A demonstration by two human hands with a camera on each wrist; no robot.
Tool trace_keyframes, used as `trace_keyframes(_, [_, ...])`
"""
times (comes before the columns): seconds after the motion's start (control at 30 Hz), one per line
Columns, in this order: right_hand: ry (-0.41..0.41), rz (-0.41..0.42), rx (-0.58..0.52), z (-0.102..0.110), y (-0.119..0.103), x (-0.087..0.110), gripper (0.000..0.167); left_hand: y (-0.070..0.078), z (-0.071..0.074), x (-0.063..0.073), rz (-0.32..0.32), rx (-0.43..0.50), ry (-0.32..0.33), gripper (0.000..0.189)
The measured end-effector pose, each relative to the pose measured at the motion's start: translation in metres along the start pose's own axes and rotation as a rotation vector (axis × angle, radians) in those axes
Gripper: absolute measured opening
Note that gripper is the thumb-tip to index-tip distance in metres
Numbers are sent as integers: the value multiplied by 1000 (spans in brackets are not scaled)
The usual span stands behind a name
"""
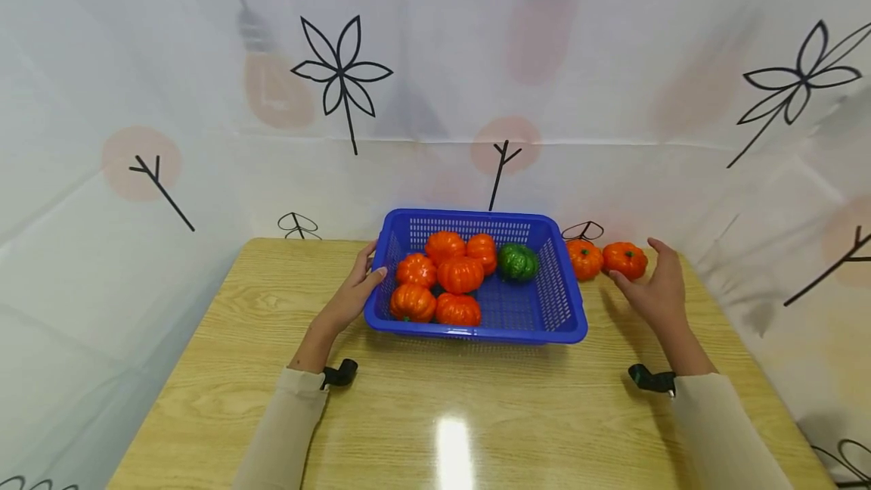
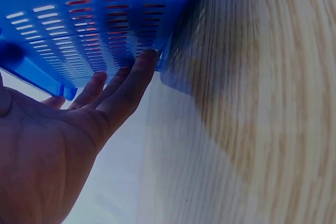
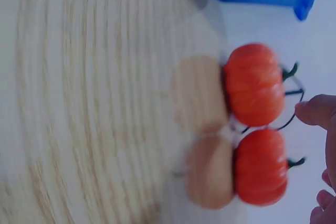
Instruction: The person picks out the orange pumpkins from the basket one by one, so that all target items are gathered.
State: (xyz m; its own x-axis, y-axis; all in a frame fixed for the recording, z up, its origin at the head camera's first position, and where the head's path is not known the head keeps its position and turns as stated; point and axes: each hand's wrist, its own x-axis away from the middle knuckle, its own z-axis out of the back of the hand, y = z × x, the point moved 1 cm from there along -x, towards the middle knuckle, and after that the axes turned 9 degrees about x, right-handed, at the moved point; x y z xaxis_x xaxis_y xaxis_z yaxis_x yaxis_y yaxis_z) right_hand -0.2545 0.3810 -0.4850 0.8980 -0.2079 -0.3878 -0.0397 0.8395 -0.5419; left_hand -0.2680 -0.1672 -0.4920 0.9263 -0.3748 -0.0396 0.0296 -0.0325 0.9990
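Observation:
A blue perforated plastic basket [image 1: 469, 333] stands on the table, with several small orange pumpkins [image 1: 460, 275] and one green pumpkin [image 1: 518, 262] inside. My left hand [image 1: 352, 295] holds its left side, thumb at the rim and fingers against the slotted outer wall [image 2: 79, 40]. To the right of the basket, two more orange pumpkins sit side by side: one close to the basket [image 1: 584, 259], the other farther right [image 1: 625, 260]. My right hand [image 1: 658, 286] is spread beside the farther one, thumb and fingers apart, gripping nothing. Both show dark stems in the right wrist view.
The light wood table [image 1: 408, 414] runs back to a white cloth [image 1: 435, 82] printed with flowers and twigs. Its back edge lies just behind the basket and the loose pumpkins. A dark strap device [image 1: 652, 379] is on each wrist.

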Motion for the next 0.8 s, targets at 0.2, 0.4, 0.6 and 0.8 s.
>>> trace_keyframes(0.2, [76,100,-59,7,-22,7,74,1,0,0,1,3,-3,65])
trace_keyframes(0.4, [65,109,-143,12,-50,13,68,1,1,1,-3,8,3,65])
trace_keyframes(0.6, [46,111,-199,14,-75,19,62,0,0,-1,2,5,0,65])
trace_keyframes(0.8, [16,200,-224,9,-102,24,64,1,-1,1,5,8,2,65])
